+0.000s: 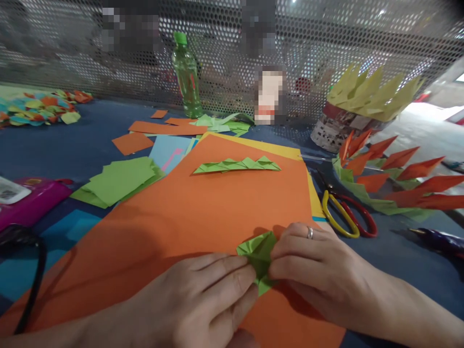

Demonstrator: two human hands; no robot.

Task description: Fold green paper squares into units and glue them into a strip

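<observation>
A small folded piece of green paper (259,253) lies low in the middle, over a large orange sheet (174,212). My left hand (213,290) presses its fingers on the paper's left and near side. From the right, my right hand (311,266), with a ring on one finger, pinches the paper's other edge; its thumb is hidden. Farther up the orange sheet rests a zigzag strip of folded green paper (237,166), apart from both hands.
Green paper squares (118,181) and a pink device (32,200) are on the left. Yellow-and-red scissors (344,212), a ring of orange and green folded paper (377,186) and a dark pen-like tool (440,241) lie right. A green-capped bottle (186,79) stands behind.
</observation>
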